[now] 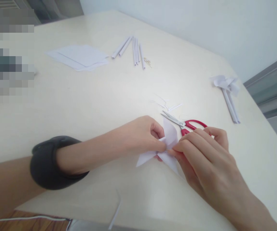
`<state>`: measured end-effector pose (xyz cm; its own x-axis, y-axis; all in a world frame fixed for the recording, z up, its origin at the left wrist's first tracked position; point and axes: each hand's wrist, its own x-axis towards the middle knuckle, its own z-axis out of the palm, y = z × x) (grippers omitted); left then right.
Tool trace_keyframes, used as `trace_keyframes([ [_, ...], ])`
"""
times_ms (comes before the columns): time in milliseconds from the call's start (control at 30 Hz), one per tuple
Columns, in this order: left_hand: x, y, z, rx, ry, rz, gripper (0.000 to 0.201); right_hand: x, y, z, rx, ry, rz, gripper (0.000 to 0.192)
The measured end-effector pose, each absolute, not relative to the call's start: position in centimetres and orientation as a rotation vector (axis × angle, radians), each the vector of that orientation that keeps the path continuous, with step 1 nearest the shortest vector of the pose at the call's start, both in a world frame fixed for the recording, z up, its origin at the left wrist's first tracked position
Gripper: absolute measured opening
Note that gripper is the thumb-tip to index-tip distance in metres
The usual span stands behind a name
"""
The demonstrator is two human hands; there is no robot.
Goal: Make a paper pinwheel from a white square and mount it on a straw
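Note:
Between my hands, above the table's near part, is a white paper pinwheel [171, 136] with pointed blades spread out. My left hand [142, 134] pinches it near its centre, thumb on top. The fingertips of my right hand [201, 154] are pressed together at the same centre from the right; whether something small sits between them is hidden. Red-handled scissors [182, 124] lie just beyond the pinwheel with their blades slightly apart, and my right hand covers part of the handles. Thin paper scraps [167, 104] lie past the scissor tips.
A stack of white paper sheets [80, 57] is at the far left, beside several rolled paper sticks [135, 51] and small yellowish bits [148, 61]. Finished pinwheels on paper sticks [230, 99] lie at the right. A paper strip [115, 211] is at the near edge of the table [92, 93].

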<state>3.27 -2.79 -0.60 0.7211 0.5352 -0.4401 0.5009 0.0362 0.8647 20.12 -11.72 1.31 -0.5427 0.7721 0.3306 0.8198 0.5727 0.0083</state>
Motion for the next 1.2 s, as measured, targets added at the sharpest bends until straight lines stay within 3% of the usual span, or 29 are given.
trace_keyframes([
  [433, 3.5, -2.7, -1.0, 1.598, 0.891, 0.045, 0.010, 19.5, -11.7, 0.7, -1.388, -2.537, -0.265, 0.027],
  [633, 3.3, -2.6, -0.9, 1.583, 0.857, 0.027, 0.012, 20.5, -11.6, 2.1, -1.426, -2.431, -0.063, 0.007],
  [933, 3.6, -3.0, 0.4, 1.387, 0.801, 0.067, 0.011, 21.1, -11.2, 2.8, -1.450, -2.304, 0.103, 0.011],
  [1200, 3.9, -3.1, 0.8, 1.339, 0.660, 0.262, 0.024, 21.2, -10.9, 3.0, -1.476, -2.206, 0.254, 0.009],
])
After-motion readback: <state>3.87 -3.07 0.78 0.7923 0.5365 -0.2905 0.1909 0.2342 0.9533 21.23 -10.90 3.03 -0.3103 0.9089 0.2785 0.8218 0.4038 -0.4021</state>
